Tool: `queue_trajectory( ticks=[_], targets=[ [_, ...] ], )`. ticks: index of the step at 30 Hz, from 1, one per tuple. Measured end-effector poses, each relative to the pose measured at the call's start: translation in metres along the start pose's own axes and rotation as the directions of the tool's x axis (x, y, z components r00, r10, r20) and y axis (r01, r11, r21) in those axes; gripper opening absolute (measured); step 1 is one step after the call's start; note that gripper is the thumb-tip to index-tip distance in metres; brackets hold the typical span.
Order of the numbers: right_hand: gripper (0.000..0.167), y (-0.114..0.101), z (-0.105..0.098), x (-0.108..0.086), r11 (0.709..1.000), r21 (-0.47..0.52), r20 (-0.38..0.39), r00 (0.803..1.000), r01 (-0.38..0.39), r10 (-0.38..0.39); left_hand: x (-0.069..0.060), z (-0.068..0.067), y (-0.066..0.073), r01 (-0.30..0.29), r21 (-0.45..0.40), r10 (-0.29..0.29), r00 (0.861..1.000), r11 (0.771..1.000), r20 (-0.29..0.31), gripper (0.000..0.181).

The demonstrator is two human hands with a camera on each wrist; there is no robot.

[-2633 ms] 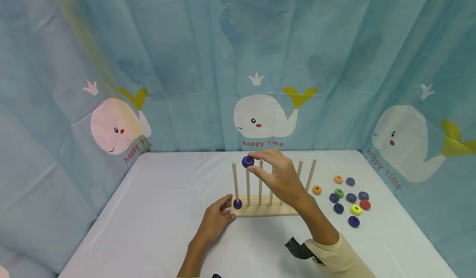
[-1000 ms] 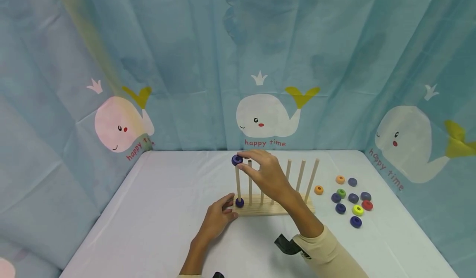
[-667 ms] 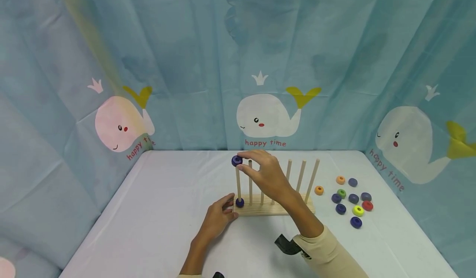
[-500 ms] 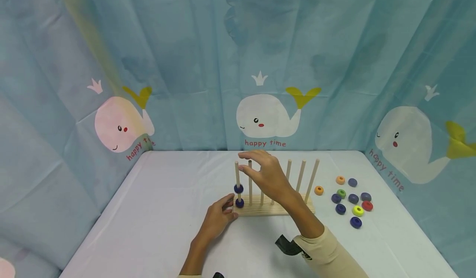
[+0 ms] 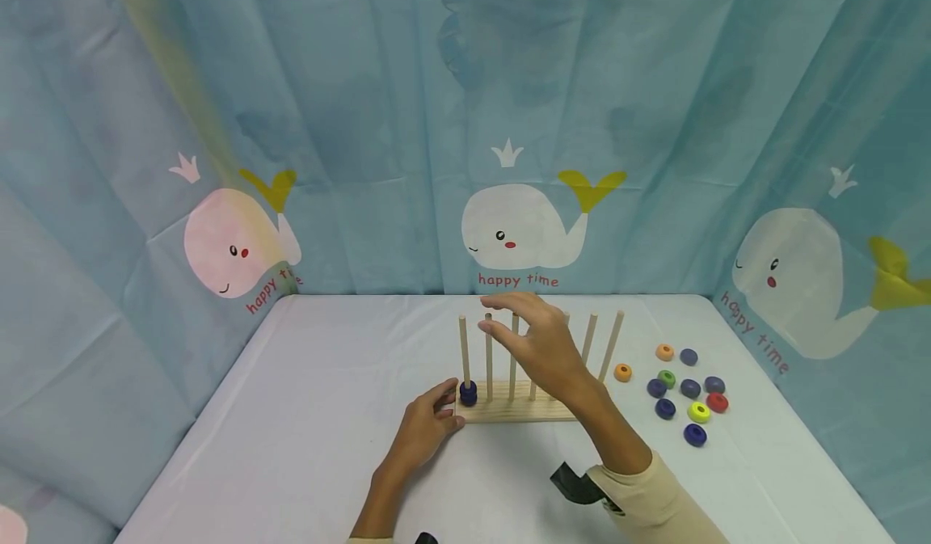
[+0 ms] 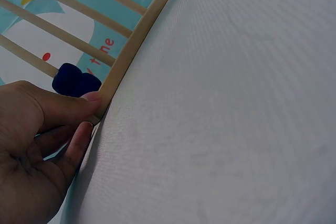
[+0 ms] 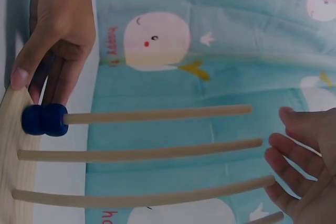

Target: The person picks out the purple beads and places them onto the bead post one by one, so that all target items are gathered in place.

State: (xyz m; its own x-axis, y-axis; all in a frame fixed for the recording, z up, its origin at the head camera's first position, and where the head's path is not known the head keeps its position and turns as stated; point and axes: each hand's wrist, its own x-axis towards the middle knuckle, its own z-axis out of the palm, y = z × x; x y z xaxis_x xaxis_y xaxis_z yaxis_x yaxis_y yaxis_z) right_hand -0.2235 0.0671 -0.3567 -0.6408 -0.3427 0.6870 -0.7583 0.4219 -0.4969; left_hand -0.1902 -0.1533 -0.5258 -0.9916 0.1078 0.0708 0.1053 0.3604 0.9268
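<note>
A wooden peg stand [image 5: 520, 411] with several upright dowels stands on the table. My left hand [image 5: 423, 428] pinches its left end between thumb and fingers, as the left wrist view shows at the wooden base [image 6: 137, 38]. Two dark blue beads [image 5: 469, 394] sit stacked at the bottom of the leftmost dowel [image 5: 464, 350]; in the right wrist view these blue beads [image 7: 45, 119] touch each other. My right hand [image 5: 544, 348] hovers at the dowel tops with thumb and fingers apart, holding nothing. It hides parts of the middle dowels.
Loose beads lie on the white table [image 5: 305, 423] right of the stand: several purple-blue ones, a red bead [image 5: 717, 402], a yellow bead [image 5: 699, 412], a green bead [image 5: 666, 379] and two orange, one an orange bead [image 5: 622, 373]. A whale-print curtain [image 5: 378, 164] encloses the table.
The right hand brought a blue bead left to the leftmost dowel and let go. The bead slid down onto the lower one. The right hand then moved slightly right; the left hand stayed.
</note>
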Motion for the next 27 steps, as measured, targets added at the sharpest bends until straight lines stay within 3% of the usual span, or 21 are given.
queue_trajectory(
  ticks=[14, 27],
  targets=[
    [0.034, 0.012, -0.029, -0.016, 0.998, -0.034, -0.115, 0.992, 0.05, -0.054, 0.0, 0.0, -0.002, 0.002, -0.008, -0.002, 1.0, 1.0, -0.004, 0.066],
    [0.034, 0.037, -0.064, -0.05, 0.996, -0.082, -0.2, 0.98, -0.036, 0.019, 0.001, 0.0, -0.002, -0.003, -0.015, 0.003, 1.0, 1.0, -0.005, 0.065]
  ],
)
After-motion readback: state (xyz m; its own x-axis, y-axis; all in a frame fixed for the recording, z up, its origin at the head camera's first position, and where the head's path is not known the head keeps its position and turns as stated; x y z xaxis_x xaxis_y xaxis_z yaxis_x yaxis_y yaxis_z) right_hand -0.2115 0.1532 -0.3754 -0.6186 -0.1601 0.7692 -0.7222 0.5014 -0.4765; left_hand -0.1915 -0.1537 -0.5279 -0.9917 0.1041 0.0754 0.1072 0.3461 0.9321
